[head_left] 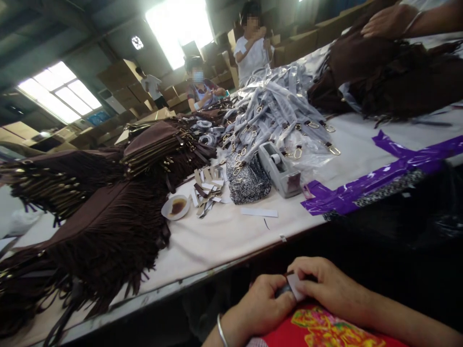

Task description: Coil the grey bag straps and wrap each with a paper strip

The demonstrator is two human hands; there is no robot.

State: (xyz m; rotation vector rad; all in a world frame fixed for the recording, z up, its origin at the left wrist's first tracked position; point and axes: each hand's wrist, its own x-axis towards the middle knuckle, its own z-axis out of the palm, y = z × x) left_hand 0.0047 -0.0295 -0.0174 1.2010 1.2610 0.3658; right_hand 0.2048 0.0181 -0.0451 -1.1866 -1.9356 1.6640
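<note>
Close to my body, over a red patterned cloth (pixel 333 327), my left hand (pixel 264 301) and my right hand (pixel 321 279) meet. Both have thumb and fingers closed on a small strip (pixel 296 287), white on one face with a dark part beside it. Fingers cover much of it. On the table, similar short strips (pixel 208 188) lie in a loose pile, and a single white strip (pixel 259 212) lies apart. A small white dish (pixel 176 207) with brown liquid stands left of the pile. To the right are a tape dispenser (pixel 280 168) and a speckled black-and-white bundle (pixel 248 180).
Stacked brown fringed bags (pixel 112 226) cover the table's left side. Plastic-wrapped straps with metal clasps (pixel 278 101) are heaped mid-table. Purple tape (pixel 361 185) runs along the right edge. A co-worker's hand (pixel 388 21) rests on brown material (pixel 361 67); other people work behind.
</note>
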